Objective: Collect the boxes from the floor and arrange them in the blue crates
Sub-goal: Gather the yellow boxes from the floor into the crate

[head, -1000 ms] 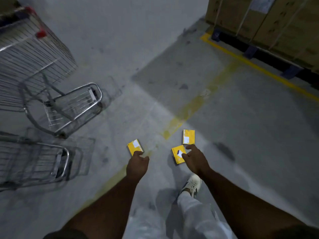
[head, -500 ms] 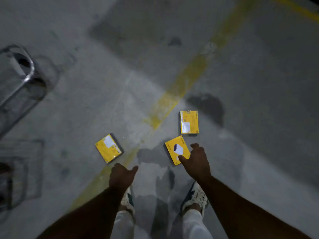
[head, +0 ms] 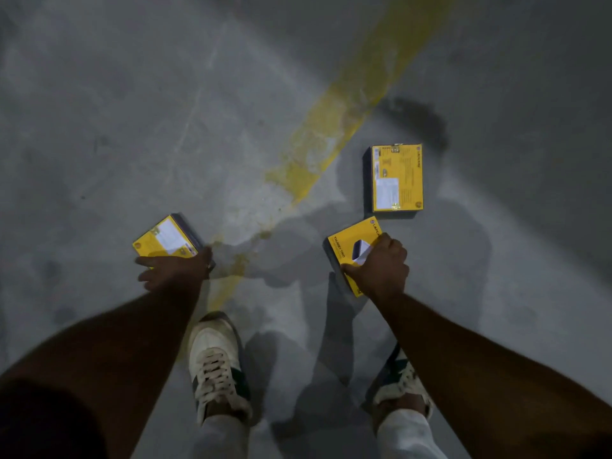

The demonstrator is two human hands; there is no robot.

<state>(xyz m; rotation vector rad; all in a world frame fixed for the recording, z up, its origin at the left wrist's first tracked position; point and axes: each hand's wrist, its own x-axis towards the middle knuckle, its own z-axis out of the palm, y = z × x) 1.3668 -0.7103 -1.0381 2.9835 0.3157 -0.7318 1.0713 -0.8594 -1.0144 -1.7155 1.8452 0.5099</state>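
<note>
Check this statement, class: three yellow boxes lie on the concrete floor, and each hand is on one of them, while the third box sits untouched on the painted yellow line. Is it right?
Not quite. In the head view, the third box sits beside the yellow line, on bare concrete floor, not on it. The left hand and right hand are each on a box.

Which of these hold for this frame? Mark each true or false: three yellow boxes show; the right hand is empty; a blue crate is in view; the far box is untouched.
1. Three yellow boxes show. True: left box, middle box, far box.
2. The right hand is empty. False: it grips the middle box.
3. A blue crate is in view. False: none shows.
4. The far box is untouched. True.
</note>
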